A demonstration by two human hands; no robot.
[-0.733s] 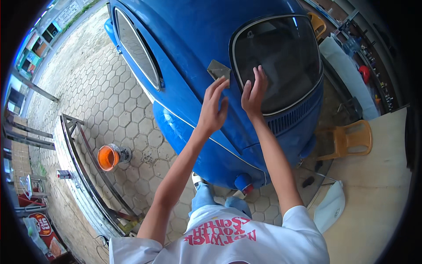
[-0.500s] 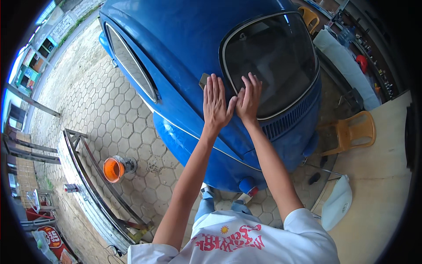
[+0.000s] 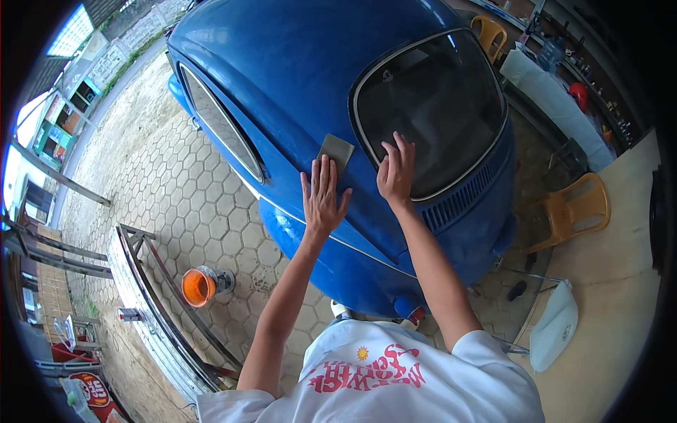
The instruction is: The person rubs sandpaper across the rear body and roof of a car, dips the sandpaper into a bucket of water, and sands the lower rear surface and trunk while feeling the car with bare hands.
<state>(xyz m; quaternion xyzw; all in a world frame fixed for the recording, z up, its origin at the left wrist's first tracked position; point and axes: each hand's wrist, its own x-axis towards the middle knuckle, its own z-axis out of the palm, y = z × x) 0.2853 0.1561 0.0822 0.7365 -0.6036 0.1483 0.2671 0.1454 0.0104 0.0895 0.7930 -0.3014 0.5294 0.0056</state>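
Your left hand (image 3: 324, 203) lay flat over the near end of a drab sheet (image 3: 338, 149), left of the rear window (image 3: 441, 109) — your right hand (image 3: 398, 173), fingers loosely bent, overlapped that window's left edge — with an orange bucket (image 3: 198, 287) well to its left.

Count one left hand (image 3: 323, 202) and one right hand (image 3: 397, 175), making two in all. Add one blue car (image 3: 282, 84), with one side window (image 3: 217, 121) and one rear window (image 3: 437, 106) in view, two altogether, plus one tail lamp (image 3: 409, 309). Tally one thin square sheet (image 3: 337, 150), one orange bucket (image 3: 197, 288), one grey pot (image 3: 225, 280), one small tin (image 3: 128, 315) and one long tabletop (image 3: 156, 338). Number two yellow chairs (image 3: 562, 211), one water jug (image 3: 551, 55), one white panel (image 3: 555, 328) and one white shirt (image 3: 437, 384). Leave uncounted the small shelf items (image 3: 622, 128), too tiny to tell apart.
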